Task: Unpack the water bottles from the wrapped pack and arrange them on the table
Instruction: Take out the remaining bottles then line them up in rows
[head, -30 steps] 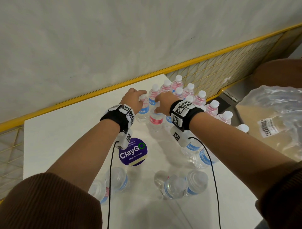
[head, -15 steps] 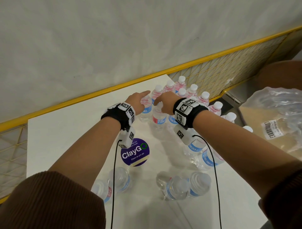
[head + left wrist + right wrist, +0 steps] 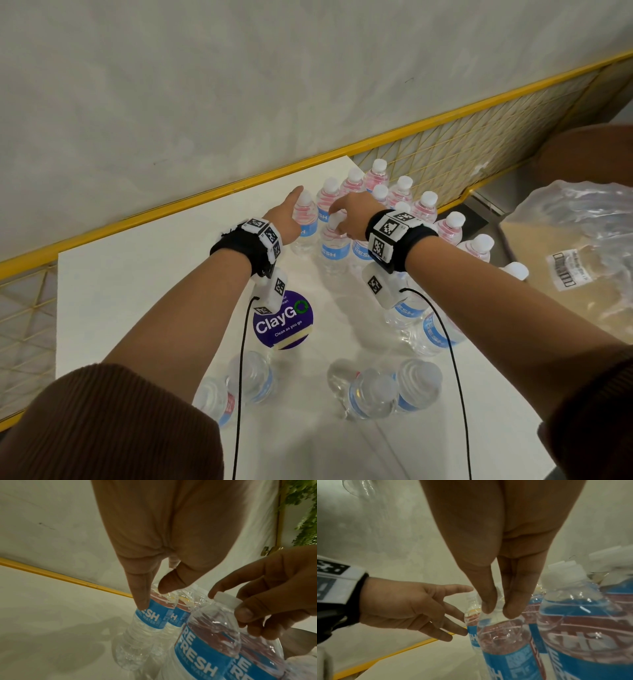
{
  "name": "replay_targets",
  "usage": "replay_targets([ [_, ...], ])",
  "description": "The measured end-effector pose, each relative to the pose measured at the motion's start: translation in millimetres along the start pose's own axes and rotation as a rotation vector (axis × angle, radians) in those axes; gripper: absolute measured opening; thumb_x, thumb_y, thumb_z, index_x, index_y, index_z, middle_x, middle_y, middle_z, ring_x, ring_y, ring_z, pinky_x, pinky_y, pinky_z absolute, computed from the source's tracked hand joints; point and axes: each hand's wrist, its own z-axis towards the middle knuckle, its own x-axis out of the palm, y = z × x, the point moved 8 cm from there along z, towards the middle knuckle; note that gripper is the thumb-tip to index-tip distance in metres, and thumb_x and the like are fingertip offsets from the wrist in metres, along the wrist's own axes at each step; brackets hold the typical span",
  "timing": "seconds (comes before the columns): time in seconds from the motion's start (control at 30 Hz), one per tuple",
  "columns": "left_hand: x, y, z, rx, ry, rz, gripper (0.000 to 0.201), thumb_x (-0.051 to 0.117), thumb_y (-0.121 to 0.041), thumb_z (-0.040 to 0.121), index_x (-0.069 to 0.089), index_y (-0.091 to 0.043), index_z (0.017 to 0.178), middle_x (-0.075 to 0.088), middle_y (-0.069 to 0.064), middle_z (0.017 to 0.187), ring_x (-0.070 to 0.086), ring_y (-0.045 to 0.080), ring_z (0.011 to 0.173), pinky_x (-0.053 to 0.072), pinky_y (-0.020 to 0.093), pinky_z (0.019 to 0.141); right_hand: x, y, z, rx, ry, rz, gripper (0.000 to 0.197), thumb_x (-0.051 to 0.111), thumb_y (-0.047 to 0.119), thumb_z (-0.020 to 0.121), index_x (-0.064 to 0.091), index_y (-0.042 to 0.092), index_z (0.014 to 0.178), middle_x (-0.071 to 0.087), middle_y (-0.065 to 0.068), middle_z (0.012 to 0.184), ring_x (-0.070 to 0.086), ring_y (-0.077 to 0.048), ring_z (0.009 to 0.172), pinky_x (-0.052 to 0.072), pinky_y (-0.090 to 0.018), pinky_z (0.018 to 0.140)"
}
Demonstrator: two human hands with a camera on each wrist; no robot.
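Right hand [image 3: 352, 216] pinches cap of a bottle [image 3: 334, 245] below its fingers | left hand [image 3: 286, 219] spread, fingertips touching neighbouring bottle [image 3: 306, 226] | both standing on table [image 3: 137, 274]

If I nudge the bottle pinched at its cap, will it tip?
Probably not: the bottle looks full, so likely bottom-heavy. Its thin, ribbed wall may flex under a squeeze. The right hand pinches the cap; a push up there would tip it more easily.
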Motion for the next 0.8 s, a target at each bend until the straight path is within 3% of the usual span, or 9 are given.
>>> replay_targets([
  [0.13,1.8,-3.8,0.9,0.010,0.006,-0.016,0.078,0.050,-0.014,0.093,0.002,-0.038,0.150,0.050,0.012,0.140,0.057,0.033,0.117,0.048,0.043,0.098,-0.1,-0.8,-1.0,0.021,-0.023,-0.009,0.029,0.060,0.013,0.086,0.063,0.010,0.114,0.065,-0.010,0.108,0.060,-0.029,0.103,0.042,-0.030,0.076],
  [0.2,2.8,-4.5,1.0,0.016,0.011,-0.020,0.078,0.050,-0.016,0.093,0.002,-0.038,0.150,0.049,0.012,0.141,0.056,0.033,0.118,0.048,0.044,0.098,1.7,-3.4,2.6,0.060,-0.018,-0.027,0.007,0.057,0.014,0.086,0.063,0.013,0.087,0.059,-0.002,0.083,0.058,-0.029,0.090,0.039,-0.029,0.072],
  [0.3,2.8,-3.8,1.2,0.018,0.006,-0.019,0.078,0.049,-0.014,0.093,0.001,-0.038,0.150,0.048,0.012,0.142,0.053,0.033,0.121,0.047,0.043,0.099,5.0,-2.5,9.2,0.095,-0.019,-0.035,0.038,0.053,0.016,0.087,0.031,0.025,0.058,0.039,0.003,0.065,0.045,-0.023,0.079,0.032,-0.028,0.071],
  [0.37,2.3,-3.2,0.6,0.018,-0.001,-0.018,0.077,0.049,-0.015,0.094,0.002,-0.039,0.150,0.046,0.011,0.143,0.051,0.032,0.124,0.046,0.041,0.098,6.5,-2.1,12.3,0.104,-0.029,-0.016,0.034,0.053,0.016,0.088,0.035,0.024,0.060,0.045,-0.002,0.075,0.043,-0.022,0.080,0.031,-0.027,0.072],
  [0.43,1.9,-2.2,0.2,0.019,-0.003,-0.017,0.076,0.049,-0.015,0.094,0.003,-0.038,0.150,0.045,0.010,0.145,0.051,0.032,0.125,0.045,0.040,0.097,8.2,0.1,14.5,0.103,-0.026,0.004,0.011,0.054,0.015,0.088,0.055,0.016,0.078,0.047,-0.004,0.085,0.043,-0.022,0.081,0.032,-0.026,0.067],
  [0.53,2.1,-4.5,-0.8,0.039,0.000,-0.010,0.074,0.049,-0.013,0.094,0.007,-0.037,0.150,0.041,0.006,0.148,0.051,0.030,0.125,0.044,0.037,0.098,10.6,-0.7,20.1,0.104,-0.059,0.026,0.022,0.053,0.015,0.087,0.044,0.020,0.068,0.046,-0.005,0.086,0.042,-0.022,0.080,0.025,-0.022,0.052],
  [0.67,0.9,-10.1,-1.8,0.074,0.012,0.003,0.072,0.049,-0.009,0.094,0.012,-0.032,0.151,0.032,0.003,0.154,0.043,0.028,0.133,0.040,0.035,0.104,11.1,3.6,20.3,0.124,-0.056,0.063,0.015,0.052,0.015,0.087,0.051,0.023,0.075,0.051,-0.010,0.089,0.050,-0.027,0.084,0.031,-0.027,0.070],
  [0.73,0.5,-11.6,-3.5,0.078,0.016,0.009,0.072,0.049,-0.009,0.093,0.013,-0.033,0.151,0.033,0.003,0.153,0.044,0.029,0.132,0.042,0.036,0.103,11.9,3.2,20.3,0.142,-0.046,0.038,0.024,0.051,0.015,0.087,0.041,0.025,0.068,0.058,-0.014,0.096,0.054,-0.030,0.088,0.032,-0.028,0.072],
  [0.8,0.4,-13.2,-5.6,0.081,0.020,0.021,0.072,0.048,-0.009,0.093,0.012,-0.034,0.151,0.033,0.004,0.153,0.046,0.030,0.130,0.043,0.036,0.102,9.5,5.8,18.3,0.136,-0.050,0.057,0.010,0.050,0.016,0.087,0.051,0.024,0.080,0.061,-0.016,0.107,0.053,-0.029,0.089,0.032,-0.028,0.073],
])
